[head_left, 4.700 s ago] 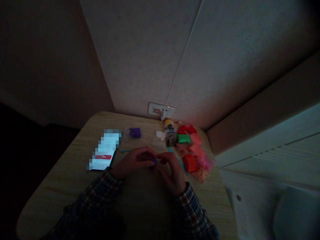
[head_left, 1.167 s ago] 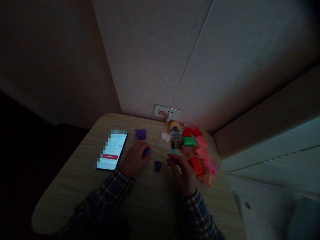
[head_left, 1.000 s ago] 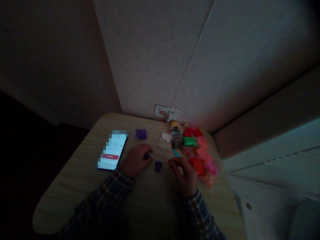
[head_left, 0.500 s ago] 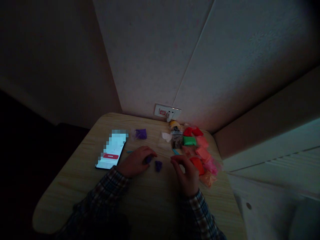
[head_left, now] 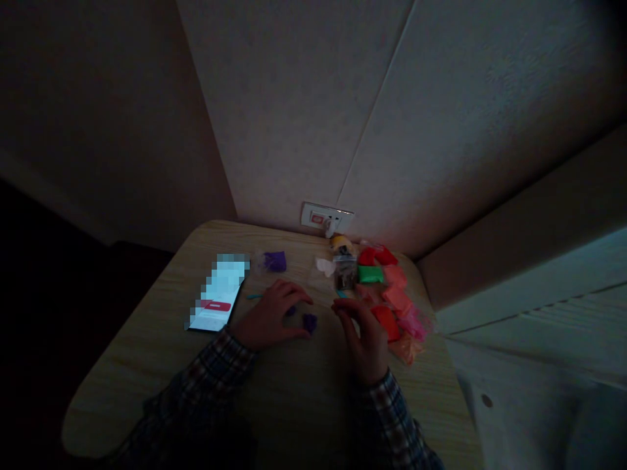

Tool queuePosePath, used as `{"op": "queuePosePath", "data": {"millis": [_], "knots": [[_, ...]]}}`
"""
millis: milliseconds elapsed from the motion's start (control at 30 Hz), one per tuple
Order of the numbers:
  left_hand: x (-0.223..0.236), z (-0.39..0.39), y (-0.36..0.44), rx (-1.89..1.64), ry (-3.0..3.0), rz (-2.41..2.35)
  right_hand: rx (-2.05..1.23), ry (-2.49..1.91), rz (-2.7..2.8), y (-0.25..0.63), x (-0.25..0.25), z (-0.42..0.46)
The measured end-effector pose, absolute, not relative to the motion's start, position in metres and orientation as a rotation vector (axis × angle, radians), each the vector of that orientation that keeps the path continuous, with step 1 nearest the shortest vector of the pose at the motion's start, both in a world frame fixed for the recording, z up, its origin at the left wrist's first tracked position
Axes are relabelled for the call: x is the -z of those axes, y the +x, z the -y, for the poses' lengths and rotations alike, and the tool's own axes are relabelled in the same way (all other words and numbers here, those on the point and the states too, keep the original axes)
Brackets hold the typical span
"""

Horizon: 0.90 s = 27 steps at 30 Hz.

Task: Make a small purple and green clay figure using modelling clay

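Spread wider than half a second ago, the left hand point(head_left: 271, 318) now has its thumb just beside the purple lump point(head_left: 309, 322) on the counter point(head_left: 122, 365), its grip apart. The right hand point(head_left: 365, 341) holds thumb and fingertips together, whether on anything cannot be told. Small and dark, the lump looks uneven.

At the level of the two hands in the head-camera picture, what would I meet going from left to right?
Lit phone → left hand → purple lump → right hand → orange-red packet → bright pink packet.
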<state>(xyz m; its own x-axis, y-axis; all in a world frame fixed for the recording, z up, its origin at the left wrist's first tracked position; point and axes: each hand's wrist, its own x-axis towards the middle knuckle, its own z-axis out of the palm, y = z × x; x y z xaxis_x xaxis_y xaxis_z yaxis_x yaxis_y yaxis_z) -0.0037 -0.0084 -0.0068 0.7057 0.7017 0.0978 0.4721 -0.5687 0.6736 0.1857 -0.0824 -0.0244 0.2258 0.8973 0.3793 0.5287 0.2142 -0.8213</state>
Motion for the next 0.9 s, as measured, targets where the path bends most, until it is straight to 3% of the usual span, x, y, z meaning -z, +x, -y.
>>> {"op": "queuePosePath", "data": {"millis": [900], "knots": [[0.0135, 0.015, 0.0024, -0.302, 2.597, -0.895, -0.466, -1.475, 1.387, 0.1852, 0.0274, 0.0821]]}}
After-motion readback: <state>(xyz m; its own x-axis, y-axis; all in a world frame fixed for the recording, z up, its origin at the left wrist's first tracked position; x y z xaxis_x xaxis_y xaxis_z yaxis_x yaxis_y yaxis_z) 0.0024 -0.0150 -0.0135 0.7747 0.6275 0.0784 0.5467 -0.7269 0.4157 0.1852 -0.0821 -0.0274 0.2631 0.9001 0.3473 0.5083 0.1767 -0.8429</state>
